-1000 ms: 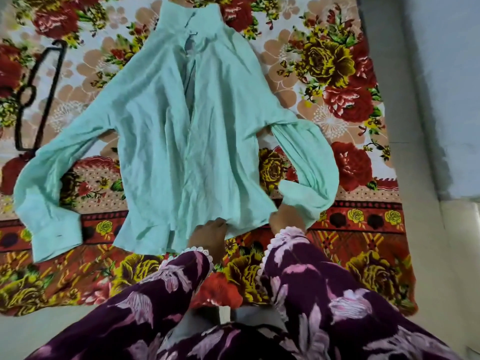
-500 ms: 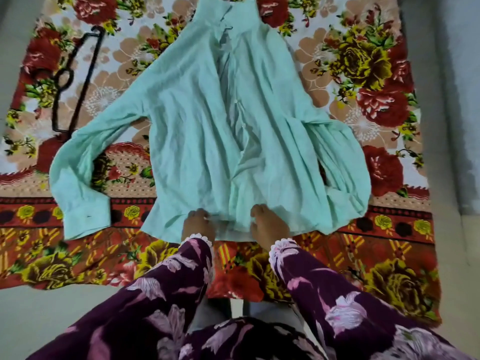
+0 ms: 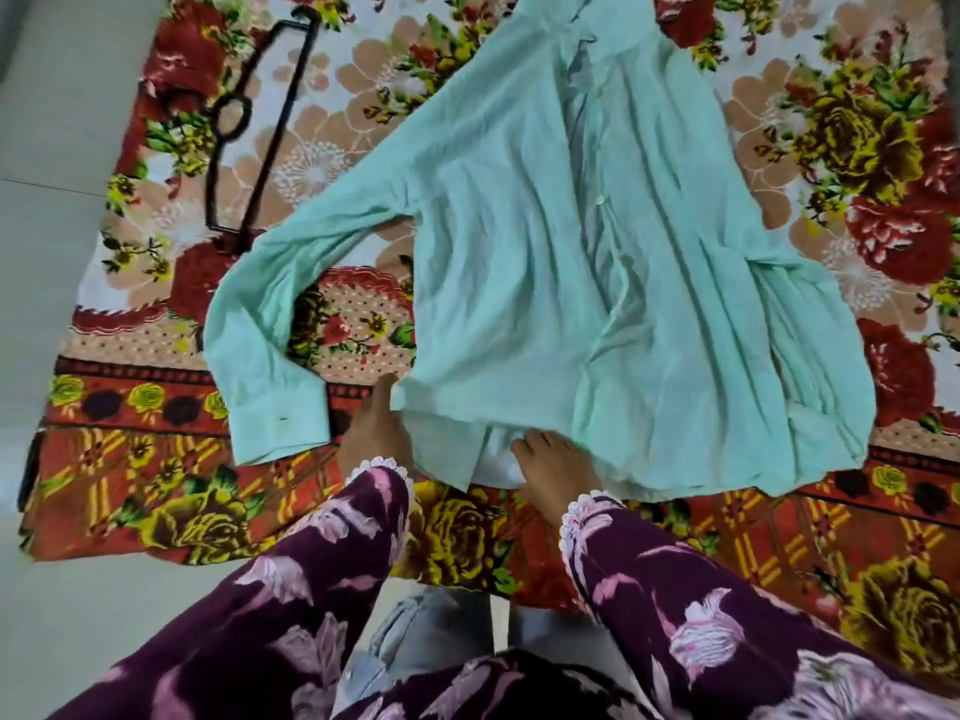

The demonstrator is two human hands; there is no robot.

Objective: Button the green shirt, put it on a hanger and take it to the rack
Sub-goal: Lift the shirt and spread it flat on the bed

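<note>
A mint-green long-sleeved shirt (image 3: 545, 241) lies flat on a floral blanket, collar away from me, front placket gaping open down the middle. My left hand (image 3: 376, 433) pinches the bottom hem at the shirt's left corner. My right hand (image 3: 553, 459) grips the hem near the middle, where the white inner side of the cloth shows. The left sleeve bends toward me and ends in a cuff beside my left hand. A black wire hanger (image 3: 260, 132) lies on the blanket at the upper left, its lower end touching the left sleeve.
The red, yellow and cream floral blanket (image 3: 156, 491) covers the floor under the shirt. Pale bare floor (image 3: 47, 252) runs along its left edge and in front of it. My purple flowered sleeves and grey trousers fill the bottom of the view.
Both hands slid left along the hem and the right side of the shirt was drawn over, covering the right sleeve. The view shifted, so the shirt now sits further right.
</note>
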